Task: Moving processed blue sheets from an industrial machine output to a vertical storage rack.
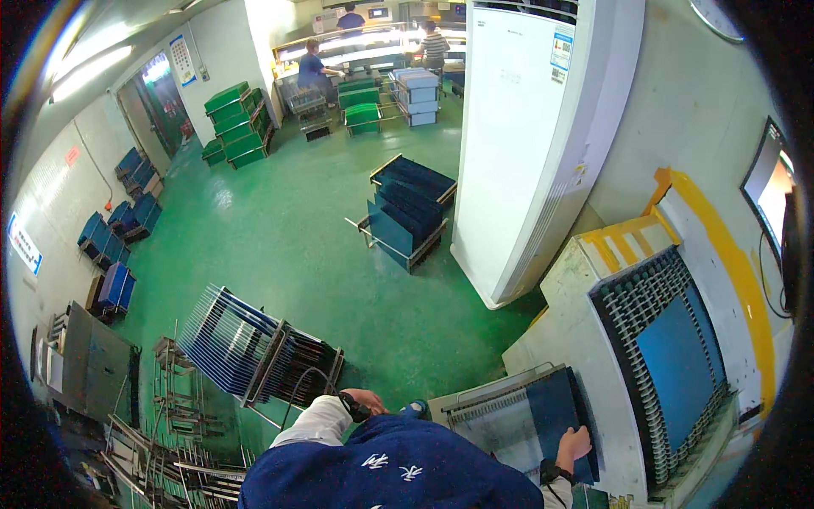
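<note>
My right hand rests on a dark blue flat panel that lies in a wire rack on a pale machine table; the fingers lie on the panel's near edge. My left hand hangs low by my side with a dark wrist strap, fingers curled, holding nothing that I can make out. It is nearest to a metal rack filled with upright blue panels. A second blue panel lies on the mesh conveyor belt to the right.
A tall white cabinet stands ahead on the green floor. Another rack of blue panels is beside it. Empty metal racks pile up at lower left. Green crates and other people stand far back. A screen hangs at right.
</note>
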